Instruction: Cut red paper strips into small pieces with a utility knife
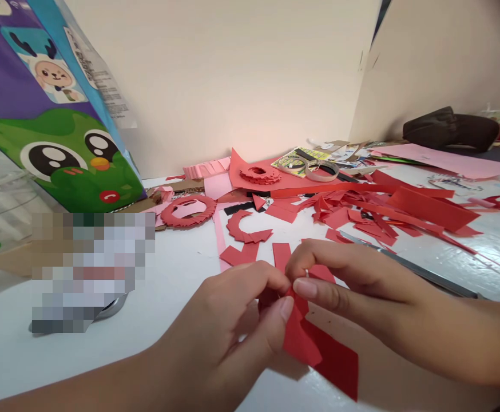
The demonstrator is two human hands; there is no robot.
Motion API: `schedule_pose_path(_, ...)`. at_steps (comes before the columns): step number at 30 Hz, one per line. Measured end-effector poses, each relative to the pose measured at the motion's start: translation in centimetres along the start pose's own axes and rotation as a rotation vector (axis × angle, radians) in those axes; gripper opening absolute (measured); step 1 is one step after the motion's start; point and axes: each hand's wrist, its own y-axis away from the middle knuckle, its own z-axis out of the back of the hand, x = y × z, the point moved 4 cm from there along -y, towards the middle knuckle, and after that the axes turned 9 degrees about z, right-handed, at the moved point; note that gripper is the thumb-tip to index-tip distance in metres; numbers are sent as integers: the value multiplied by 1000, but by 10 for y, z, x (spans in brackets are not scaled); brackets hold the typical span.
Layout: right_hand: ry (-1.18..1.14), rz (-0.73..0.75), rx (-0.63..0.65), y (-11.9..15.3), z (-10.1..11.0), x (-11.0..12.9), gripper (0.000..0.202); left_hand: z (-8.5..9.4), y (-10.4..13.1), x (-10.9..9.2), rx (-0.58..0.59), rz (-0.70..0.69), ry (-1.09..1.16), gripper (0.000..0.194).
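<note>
Both hands meet near the middle front, pinching a piece of red paper (301,337) between thumbs and forefingers. My left hand (237,315) is closed on it from the left. My right hand (340,280) is closed on its upper edge from the right. The sheet hangs down toward the table with a fold near the fingertips; the pinched part is hidden. Just beyond the hands lie red paper strips (281,254) and a curved chain of folded red pieces (245,229), shaped like an open ring.
A closed red paper ring (189,212) and a smaller one (260,174) lie behind. Tape rolls (322,170), a heap of red scraps (361,212) and a long dark blade-like tool (421,272) are at right. A colourful bag (74,131) stands left, beside a blurred patch.
</note>
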Motion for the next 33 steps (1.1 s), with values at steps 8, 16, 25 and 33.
schedule_pose_path(8, -63, -36, 5, 1, -3, -3, 23, 1, 1, 1, 20, 6, 22, 21)
schedule_pose_path(16, 6, 6, 20, 2, -2, -5, 19, -3, 1, 4, 59, 99, 267, 18)
schedule_pose_path(25, 24, 37, 5, 0, -2, 3, 21, -2, -2, 5, 121, 140, 370, 18)
schedule_pose_path(33, 79, 78, 27, 0, -4, -3, 20, -2, -3, 5, 115, 137, 285, 18)
